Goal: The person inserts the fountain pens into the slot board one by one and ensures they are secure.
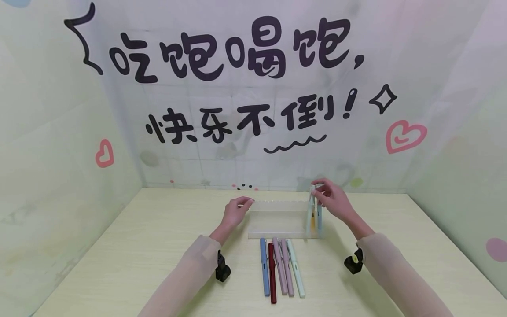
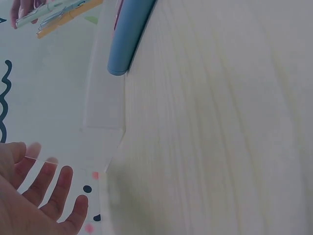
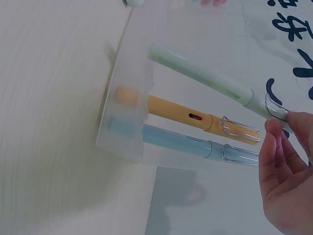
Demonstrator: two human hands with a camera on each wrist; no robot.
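A see-through pen stand (image 1: 277,235) with a low front wall stands at the middle back of the table. At its upper left corner my left hand (image 1: 236,210) pinches the thin edge between thumb and forefinger. My right hand (image 1: 332,200) holds a pale green pen (image 3: 200,73) by its cap, upright and slightly tilted, at the stand's right part. The pen's lower end appears at the front wall; whether it touches the bottom I cannot tell. Beside it, an orange pen (image 3: 171,110) and a light blue pen (image 3: 178,139) stand in the stand at its right end.
In front of the stand, on the table, lie a blue pen (image 1: 264,266), a dark red pen (image 1: 271,273), two purple pens (image 1: 287,268) and another pale green pen (image 1: 296,268). A printed cloth wall (image 1: 222,167) rises behind the table. Black wrist mounts (image 1: 222,267) sit on both arms.
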